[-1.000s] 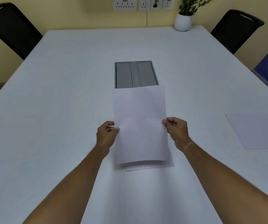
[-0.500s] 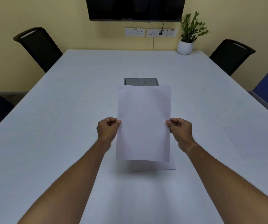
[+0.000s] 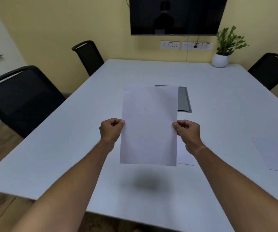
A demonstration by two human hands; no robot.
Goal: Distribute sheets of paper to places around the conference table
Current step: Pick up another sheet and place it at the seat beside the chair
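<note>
Head view takes in the white bench [image 3: 68, 148] spreading beneath and beyond both hands. Black chairs stand off its edges: two [image 3: 22, 97] out past the left hand [image 3: 111, 130], one [image 3: 272, 69] far beyond the right hand [image 3: 187, 131]. A dark screen [image 3: 176, 15] hangs on the far wall, a potted plant [image 3: 223, 52] below it at the bench's far corner. Between the hands, a held sheet [image 3: 149, 126] is pinched at its side edges by both, lifted above the bench and hiding most of a grey panel [image 3: 183, 99] behind it. Another sheet [image 3: 275, 153] lies flat, right of the right hand; a corner of a third [image 3: 184, 156] peeks out just under that wrist.
</note>
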